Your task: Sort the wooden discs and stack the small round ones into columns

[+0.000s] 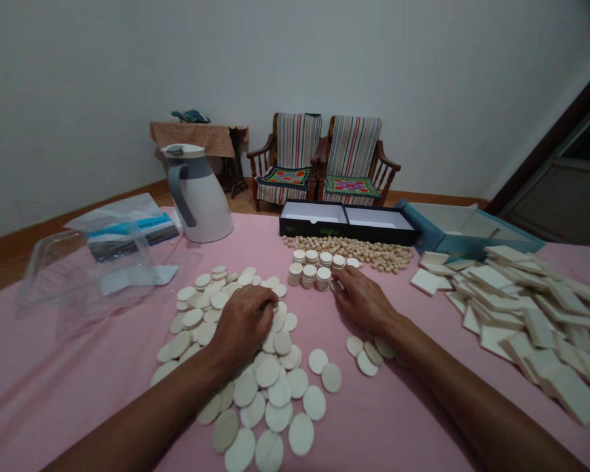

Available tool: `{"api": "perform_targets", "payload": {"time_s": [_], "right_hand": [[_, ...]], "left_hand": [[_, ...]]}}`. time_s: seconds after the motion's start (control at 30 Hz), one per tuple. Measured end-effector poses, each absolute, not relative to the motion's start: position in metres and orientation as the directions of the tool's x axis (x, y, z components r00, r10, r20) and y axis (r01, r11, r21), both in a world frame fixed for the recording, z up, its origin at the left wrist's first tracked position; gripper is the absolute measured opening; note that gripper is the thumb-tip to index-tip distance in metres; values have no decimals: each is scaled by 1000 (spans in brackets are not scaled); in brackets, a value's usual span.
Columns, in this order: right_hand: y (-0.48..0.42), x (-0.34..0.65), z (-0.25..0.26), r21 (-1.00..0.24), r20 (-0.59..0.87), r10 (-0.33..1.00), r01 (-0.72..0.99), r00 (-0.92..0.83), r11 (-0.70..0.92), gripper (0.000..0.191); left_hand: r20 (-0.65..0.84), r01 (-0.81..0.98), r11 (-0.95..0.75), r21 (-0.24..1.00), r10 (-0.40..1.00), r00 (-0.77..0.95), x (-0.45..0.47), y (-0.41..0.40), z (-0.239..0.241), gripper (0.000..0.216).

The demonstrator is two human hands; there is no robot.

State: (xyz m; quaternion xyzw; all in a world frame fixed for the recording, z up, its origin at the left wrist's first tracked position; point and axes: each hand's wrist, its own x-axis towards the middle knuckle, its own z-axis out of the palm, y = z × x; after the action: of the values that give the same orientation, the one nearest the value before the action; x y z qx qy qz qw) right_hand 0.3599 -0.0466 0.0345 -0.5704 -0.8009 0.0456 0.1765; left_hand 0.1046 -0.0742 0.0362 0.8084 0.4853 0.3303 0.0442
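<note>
My left hand (244, 321) rests over a loose pile of pale round wooden discs (267, 372). Its fingers are curled and the thumb lies close to them; whatever they pinch, if anything, is hidden. My right hand (362, 300) is closed on a wooden disc (337, 286) at the right end of the front row of disc stacks (309, 275). The stacks stand upright in two short rows at the middle of the table. Several loose discs (367, 363) lie on the cloth beside my right wrist.
Small wooden beads (349, 248) lie before a black divided box (319, 229). At right are a blue box (425, 231) and a heap of square wooden tiles (535, 314). At left stand a white jug (204, 203) and a clear plastic container (54, 272). Pink cloth (103, 341) covers the table.
</note>
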Motion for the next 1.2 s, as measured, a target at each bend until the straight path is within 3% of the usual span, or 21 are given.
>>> {"api": "perform_targets", "payload": {"time_s": [0.7, 0.97, 1.07, 1.2], "right_hand": [[-45, 359, 36, -297, 161, 952, 907, -261, 299, 37], [-41, 370, 43, -311, 191, 946, 898, -261, 310, 26], [-41, 386, 61, -274, 105, 964, 924, -245, 265, 12], [-53, 408, 82, -241, -203, 921, 929, -332, 281, 14]], "left_hand": [[493, 758, -530, 380, 809, 319, 104, -75, 38, 18], [488, 766, -525, 371, 812, 320, 105, -75, 39, 18], [494, 764, -528, 370, 809, 319, 105, -74, 39, 18], [504, 764, -532, 365, 803, 318, 105, -74, 39, 18]]}}
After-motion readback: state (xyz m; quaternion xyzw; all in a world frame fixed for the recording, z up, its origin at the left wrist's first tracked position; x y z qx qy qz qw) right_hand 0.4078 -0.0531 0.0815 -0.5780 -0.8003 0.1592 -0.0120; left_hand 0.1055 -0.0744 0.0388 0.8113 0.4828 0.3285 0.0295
